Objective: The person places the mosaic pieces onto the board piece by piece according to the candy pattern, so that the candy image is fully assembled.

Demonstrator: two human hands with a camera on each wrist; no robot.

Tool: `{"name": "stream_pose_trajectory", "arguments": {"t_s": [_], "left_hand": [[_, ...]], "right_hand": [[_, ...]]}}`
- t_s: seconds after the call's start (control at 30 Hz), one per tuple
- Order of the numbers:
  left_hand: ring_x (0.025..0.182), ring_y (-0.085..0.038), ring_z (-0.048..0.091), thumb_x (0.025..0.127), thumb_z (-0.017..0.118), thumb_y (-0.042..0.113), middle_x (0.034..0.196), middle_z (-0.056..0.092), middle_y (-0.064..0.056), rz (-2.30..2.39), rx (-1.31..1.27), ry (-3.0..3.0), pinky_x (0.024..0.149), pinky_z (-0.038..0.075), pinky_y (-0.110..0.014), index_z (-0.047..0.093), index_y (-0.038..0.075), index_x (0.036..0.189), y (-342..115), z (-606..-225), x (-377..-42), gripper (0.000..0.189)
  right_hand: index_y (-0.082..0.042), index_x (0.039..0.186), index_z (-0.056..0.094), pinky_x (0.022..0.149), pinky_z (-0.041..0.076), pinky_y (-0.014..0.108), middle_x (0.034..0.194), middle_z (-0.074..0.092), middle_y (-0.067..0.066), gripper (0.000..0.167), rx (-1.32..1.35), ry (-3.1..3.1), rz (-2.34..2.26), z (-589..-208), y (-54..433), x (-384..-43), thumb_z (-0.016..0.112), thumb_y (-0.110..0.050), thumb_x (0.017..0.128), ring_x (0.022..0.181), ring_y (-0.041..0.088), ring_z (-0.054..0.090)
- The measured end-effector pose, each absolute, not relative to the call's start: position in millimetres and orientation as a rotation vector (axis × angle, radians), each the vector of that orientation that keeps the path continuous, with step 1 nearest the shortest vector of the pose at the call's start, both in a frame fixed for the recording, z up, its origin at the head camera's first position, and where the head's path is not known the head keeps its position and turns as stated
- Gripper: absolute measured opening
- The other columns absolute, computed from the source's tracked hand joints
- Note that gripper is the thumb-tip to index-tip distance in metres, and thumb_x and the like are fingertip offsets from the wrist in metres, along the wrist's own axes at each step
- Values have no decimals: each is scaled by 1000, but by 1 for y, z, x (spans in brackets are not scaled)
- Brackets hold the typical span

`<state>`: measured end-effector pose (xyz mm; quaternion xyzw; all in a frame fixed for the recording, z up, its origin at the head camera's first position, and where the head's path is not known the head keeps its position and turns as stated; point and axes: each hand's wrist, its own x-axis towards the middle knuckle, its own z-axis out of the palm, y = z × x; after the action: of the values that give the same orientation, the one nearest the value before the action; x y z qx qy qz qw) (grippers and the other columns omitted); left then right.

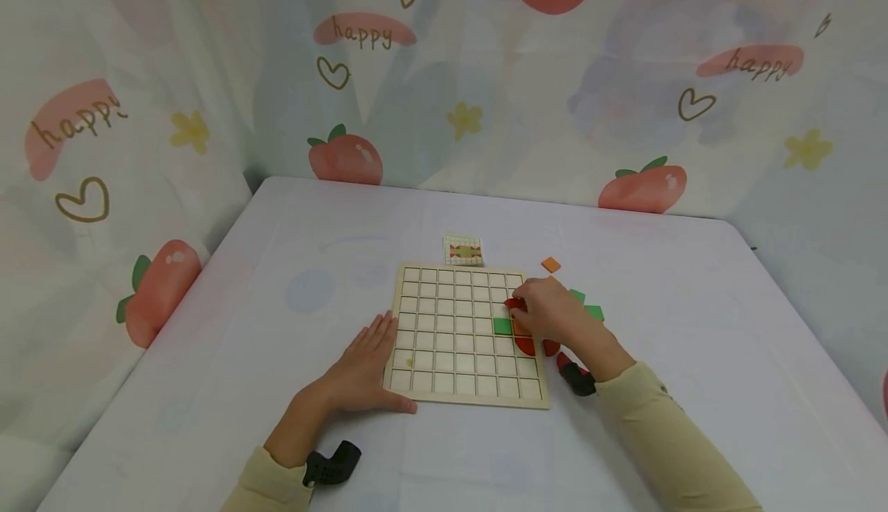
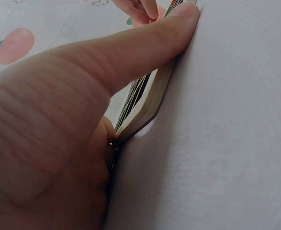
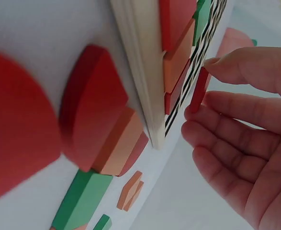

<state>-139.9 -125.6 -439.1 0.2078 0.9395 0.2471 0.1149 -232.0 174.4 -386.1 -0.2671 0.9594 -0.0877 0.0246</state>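
Observation:
A wooden grid board (image 1: 454, 342) lies flat on the table. My left hand (image 1: 364, 369) rests around its near-left corner, fingers straight along the left side and thumb stretched along the front edge. Over the board's right side, my right hand (image 1: 555, 310) pinches a small red piece (image 3: 200, 88) between thumb and fingertips, just above the grid. Close below that hand, a green square (image 1: 502, 326), an orange piece (image 3: 178, 57) and a red rounded piece (image 1: 525, 346) sit in the grid, with another red piece (image 3: 177, 88) beside the orange one.
A pattern card (image 1: 463, 250) lies behind the board. To the right are loose pieces: an orange square (image 1: 551, 264), green blocks (image 1: 594, 312) and red rounded ones (image 3: 102, 100), partly behind my right arm. Patterned cloth (image 1: 486, 72) hangs behind the table.

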Motion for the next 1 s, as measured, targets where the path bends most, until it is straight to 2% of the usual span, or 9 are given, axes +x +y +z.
{"name": "stream_pose_trajectory", "arguments": {"t_s": [0.4, 0.63, 1.0], "left_hand": [[138, -22, -5, 64, 67, 68, 152, -3, -13, 720, 614, 2757, 109, 4, -39, 3, -1, 146, -126, -435, -139, 125], [138, -22, -5, 64, 67, 68, 152, -2, -13, 729, 623, 2758, 109, 4, -40, 3, -2, 145, -126, -435, -139, 125], [138, -22, -5, 64, 67, 68, 152, -3, -12, 724, 622, 2758, 109, 4, -39, 2, -1, 146, -126, -437, -139, 125]], "right_hand": [[-4, 84, 67, 51, 36, 24, 67, 52, -1, 14, -744, 2931, -248, -384, 166, -229, 67, -19, 84, 61, 15, 44], [-8, 70, 58, 49, 29, 25, 60, 43, 0, 21, -749, 2928, -226, -383, 160, -227, 68, -21, 84, 58, 15, 40], [-10, 60, 50, 47, 26, 24, 54, 32, -2, 32, -695, 2895, -223, -383, 154, -229, 66, -22, 85, 51, 13, 36]]}}
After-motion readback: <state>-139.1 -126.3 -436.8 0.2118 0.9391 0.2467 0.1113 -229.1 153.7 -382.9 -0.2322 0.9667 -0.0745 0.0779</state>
